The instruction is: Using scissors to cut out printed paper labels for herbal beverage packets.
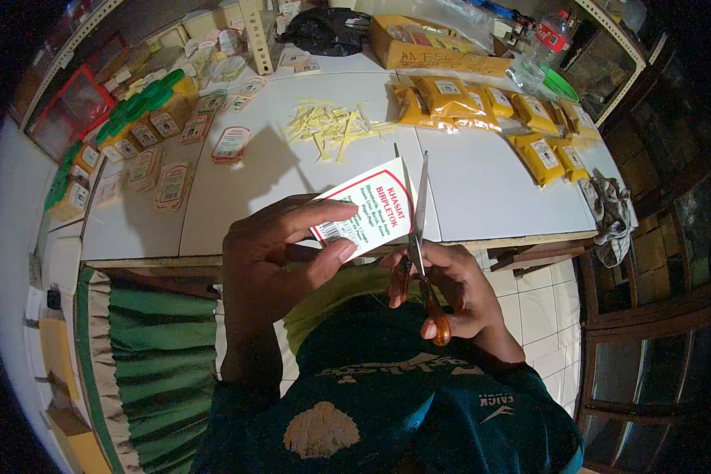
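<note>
standing at a broad white tabletop (482, 205), wearing a dark teal shirt (419, 419), having a pleated green curtain (154, 371) hanging below the tabletop at the left. facing an open cardboard box (450, 59) resting toward the far side, holding packets. seeing yellow pouches (438, 103) lying grouped in front of the box, and green-lidded jars (146, 110) standing in a row along the left side. noticing a crumpled black plastic bag (324, 30) lying left of the box and a clear bottle (547, 43) standing at its right.

raising the left hand (272, 245) and the right hand (470, 288) near the front edge. clamping the right fingers around the brown handles of the scissors (421, 205), pointing the parted blades away from the body. pinching a white, red-bordered label card (379, 209) between the left thumb and fingers, holding it up in the air, setting its right edge against the scissors, hiding part of one blade behind it. seeing small label stacks (233, 144) lying near the jars, and thin yellow strips (332, 126) lying in a loose heap beyond the card.
</note>
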Available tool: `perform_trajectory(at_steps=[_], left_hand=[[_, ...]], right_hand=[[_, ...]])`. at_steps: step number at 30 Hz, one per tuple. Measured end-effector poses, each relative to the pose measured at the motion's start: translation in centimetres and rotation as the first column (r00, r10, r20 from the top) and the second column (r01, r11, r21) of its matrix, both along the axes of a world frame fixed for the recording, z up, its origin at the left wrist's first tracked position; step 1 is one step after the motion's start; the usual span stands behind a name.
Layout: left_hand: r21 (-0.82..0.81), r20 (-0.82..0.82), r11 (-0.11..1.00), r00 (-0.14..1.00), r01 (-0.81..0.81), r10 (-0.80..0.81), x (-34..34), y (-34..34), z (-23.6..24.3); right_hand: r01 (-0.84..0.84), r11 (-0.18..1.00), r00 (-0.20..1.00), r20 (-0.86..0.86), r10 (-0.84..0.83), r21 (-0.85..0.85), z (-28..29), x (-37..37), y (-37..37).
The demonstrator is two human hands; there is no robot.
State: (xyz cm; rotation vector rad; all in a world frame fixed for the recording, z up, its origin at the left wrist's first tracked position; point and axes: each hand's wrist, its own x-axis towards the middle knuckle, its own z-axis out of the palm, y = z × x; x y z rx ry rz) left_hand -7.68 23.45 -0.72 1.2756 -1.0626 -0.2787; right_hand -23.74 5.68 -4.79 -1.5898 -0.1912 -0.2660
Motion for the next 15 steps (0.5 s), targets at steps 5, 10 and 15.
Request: perform_trajectory(at_steps=[5, 10, 15], left_hand=[[0.052, 0.013, 0.997, 0.998, -0.055, 0.055, -0.32, 0.18, 0.41], [0.012, 0.068, 0.999, 0.997, -0.034, 0.033, 0.12, 0.03, -0.09], [-0.027, 0.057, 1.000, 0.998, 0.001, 0.000, 0.14, 0.04, -0.21]], right_hand=[[-0.022, 0.999, 1.000, -0.017, 0.021, -0.035, -0.03, 0.05, -0.12], [0.008, 1.000, 1.000, -0.005, -0.008, -0.007, -0.15, -0.05, 0.06], [0.010, 1.000, 1.000, -0.008, -0.010, -0.012, -0.26, -0.06, 0.11]])
